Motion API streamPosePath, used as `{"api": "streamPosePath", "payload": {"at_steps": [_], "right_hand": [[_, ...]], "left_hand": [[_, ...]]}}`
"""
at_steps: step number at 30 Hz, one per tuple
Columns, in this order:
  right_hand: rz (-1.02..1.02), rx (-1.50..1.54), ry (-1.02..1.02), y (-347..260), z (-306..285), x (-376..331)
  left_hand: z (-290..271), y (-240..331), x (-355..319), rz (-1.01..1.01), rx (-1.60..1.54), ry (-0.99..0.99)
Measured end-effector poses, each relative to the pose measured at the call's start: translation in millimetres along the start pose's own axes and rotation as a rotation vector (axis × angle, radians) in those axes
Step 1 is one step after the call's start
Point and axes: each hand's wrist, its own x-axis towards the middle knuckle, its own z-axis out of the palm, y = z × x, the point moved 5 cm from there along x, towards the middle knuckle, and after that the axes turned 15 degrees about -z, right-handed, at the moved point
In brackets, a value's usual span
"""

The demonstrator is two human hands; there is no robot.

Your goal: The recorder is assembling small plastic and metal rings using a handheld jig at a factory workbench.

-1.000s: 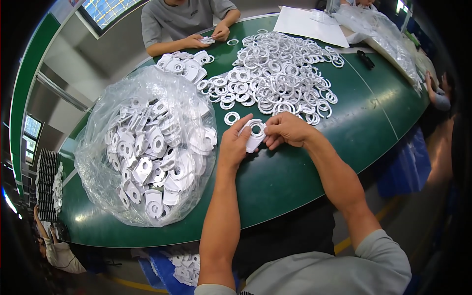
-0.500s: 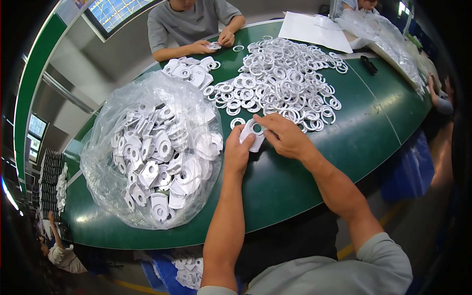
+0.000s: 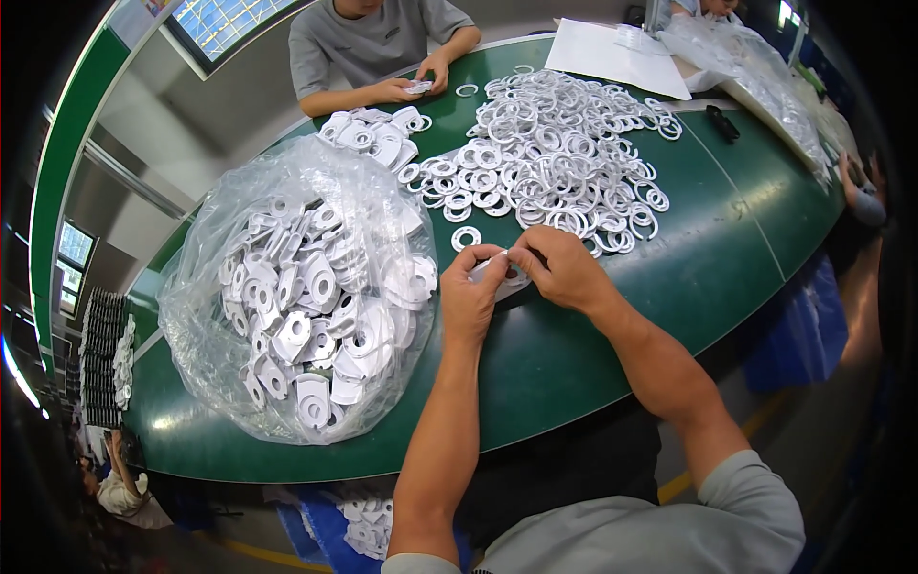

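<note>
on the green table [image 3: 612,316], both hands [image 3: 516,282] pinching one white flat part [image 3: 505,279], ring pile [image 3: 550,153] beyond

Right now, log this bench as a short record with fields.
left hand: pinches a small white part
right hand: pinches the same part
left of hands: clear bag of white tabbed parts
behind hands: pile of white rings
surface: green table
far side: a person handling a part
</note>
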Motion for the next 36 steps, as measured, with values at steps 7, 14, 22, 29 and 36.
{"api": "streamPosePath", "payload": {"at_steps": [7, 14, 22, 29, 36], "right_hand": [[0.002, -0.151, 0.055, -3.1, 0.4, -0.6], [-0.097, -0.186, 0.438, -15.1, -22.0, 7.6], [-0.365, 0.141, -0.073, -81.8, -11.6, -5.4], [0.216, 0.173, 0.184, 27.1, -36.7, -6.5], [0.24, 0.168, 0.187, 41.9, -28.1, -12.4]], "left_hand": [[5.5, -3.4, -3.1, 0.057, 0.03, 0.076], [3.0, 6.2, 0.0, 0.3, 0.353, 0.303], [-45.3, 31.8, -80.3, 0.165, 0.434, 0.249], [-144.3, 10.9, -291.1, -0.123, 0.505, 0.552], [-157.1, 81.6, -274.8, 0.33, 1.103, 0.817]]}}
